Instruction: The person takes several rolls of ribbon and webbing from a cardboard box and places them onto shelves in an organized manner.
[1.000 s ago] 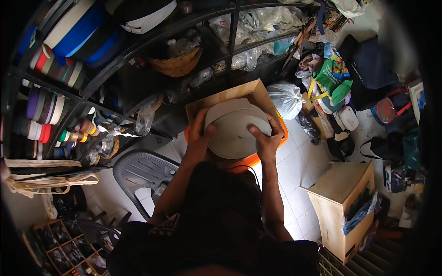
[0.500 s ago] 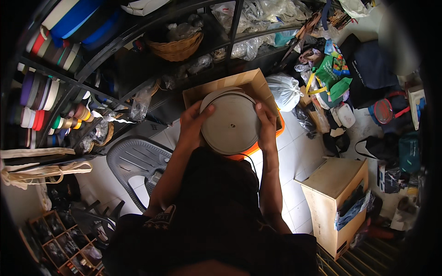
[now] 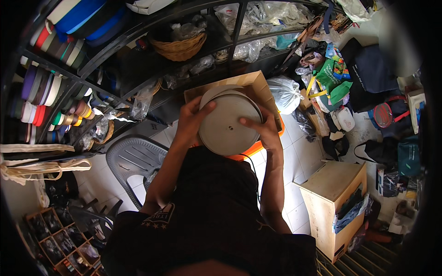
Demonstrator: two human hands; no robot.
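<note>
Two flat round grey rolls of what looks like wound webbing are held one over the other. The upper roll (image 3: 229, 135) faces me with a small hole at its centre, and the lower roll (image 3: 217, 91) peeks out past its far left edge. My left hand (image 3: 192, 118) grips the left rim, thumb on the upper face. On the right side my right hand (image 3: 266, 130) holds the rim, its thumb lying across the face near the hole. Beneath them is an open cardboard box (image 3: 261, 85) standing on something orange (image 3: 254, 148).
A black shelf rack with coloured webbing rolls (image 3: 37, 87) rises on the left. A wicker basket (image 3: 178, 47) sits on the far shelf. A grey plastic chair (image 3: 133, 158) stands at left, a wooden cabinet (image 3: 334, 181) at right. Bags (image 3: 283, 92) crowd the right floor.
My right thumb has slid inward from the rim across the upper roll's face. The rolls have shifted slightly, and more of the lower one shows at the far edge.
</note>
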